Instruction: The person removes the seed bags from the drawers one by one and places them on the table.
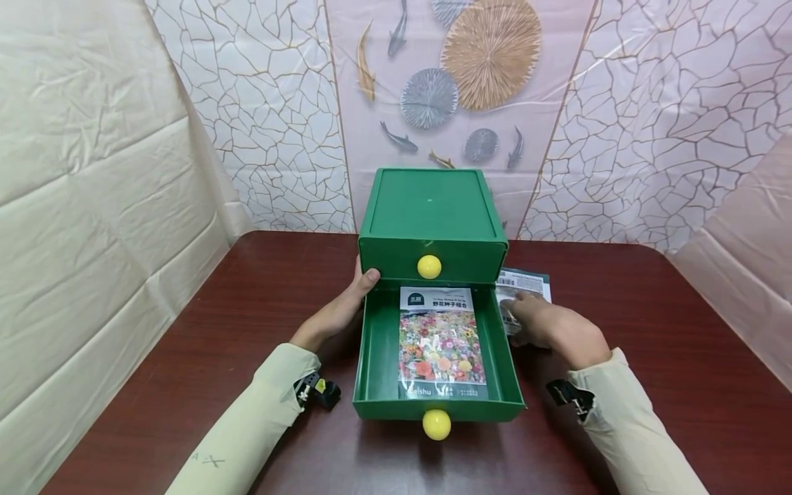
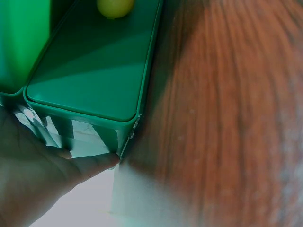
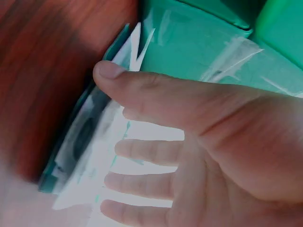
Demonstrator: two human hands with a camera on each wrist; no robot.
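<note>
A green two-drawer cabinet (image 1: 432,206) with yellow ball knobs stands on the table. Its lower drawer (image 1: 380,385) is pulled out, and a flower seed packet (image 1: 441,344) lies flat inside. My left hand (image 1: 337,309) rests against the cabinet's left side, thumb by the front edge, fingers stretched along the side in the left wrist view. Beside the cabinet's right side, my right hand (image 1: 553,330) is at several packets (image 1: 526,280), white with dark green edges. In the right wrist view its fingers (image 3: 147,152) are straight over the white packets, thumb extended across their edge.
The dark red-brown table (image 1: 278,275) extends to both sides of the cabinet. A patterned curtain (image 1: 278,103) hangs behind it, and pale cloth (image 1: 93,206) covers the left side. The open drawer juts toward the front between both forearms.
</note>
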